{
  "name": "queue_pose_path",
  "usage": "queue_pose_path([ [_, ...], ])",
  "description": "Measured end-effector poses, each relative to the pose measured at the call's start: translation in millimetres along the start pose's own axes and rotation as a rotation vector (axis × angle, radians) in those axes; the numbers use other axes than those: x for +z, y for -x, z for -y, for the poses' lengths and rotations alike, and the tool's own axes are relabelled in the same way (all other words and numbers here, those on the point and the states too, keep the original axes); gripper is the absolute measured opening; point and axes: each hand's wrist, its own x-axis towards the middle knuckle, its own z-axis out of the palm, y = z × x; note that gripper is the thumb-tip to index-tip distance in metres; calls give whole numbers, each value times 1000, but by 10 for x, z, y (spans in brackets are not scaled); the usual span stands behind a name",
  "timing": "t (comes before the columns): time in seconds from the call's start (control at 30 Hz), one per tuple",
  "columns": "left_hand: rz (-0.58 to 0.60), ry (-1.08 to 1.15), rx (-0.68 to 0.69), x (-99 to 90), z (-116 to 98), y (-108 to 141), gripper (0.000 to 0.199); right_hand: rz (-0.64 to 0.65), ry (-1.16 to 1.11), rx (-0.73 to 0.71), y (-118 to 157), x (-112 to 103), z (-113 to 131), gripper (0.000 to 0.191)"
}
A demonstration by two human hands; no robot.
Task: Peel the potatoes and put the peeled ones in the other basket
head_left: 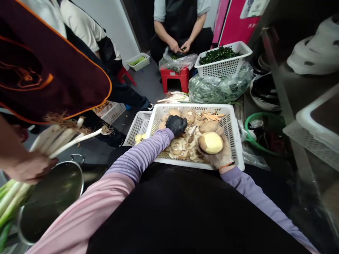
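Note:
My right hand (215, 157), in a pale work glove, is wrapped round a partly peeled potato (211, 143) with yellow flesh showing on top. My left hand (176, 126) wears a black glove and is closed on what looks like a peeler (192, 132), its narrow metal end poking out beside the fingers; the handle is hidden. Both hands are over a white plastic basket (239, 155). Inside it lie unpeeled potatoes (189, 114), a heap of pale peelings (182, 148) and orange peel strips (212, 115).
Left, another person's hand (29, 165) grips leeks (66, 134) over a metal pot (79, 173). A second basket (139, 125) holds peeled potatoes. Ahead, a seated person works behind a red stool (182, 83); greens fill a basket (225, 67) on a plastic bag (219, 90). A shelf stands right.

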Motion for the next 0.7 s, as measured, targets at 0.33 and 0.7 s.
queue_pose_path([
  [0.33, -116, 33, 281, -2, -458, 228, 49, 136, 54, 25, -4, -77, -37, 33],
  [0.7, 15, 6, 23, 294, 57, 2, 46, 126, 69, -89, -137, -133, -74, 22],
])
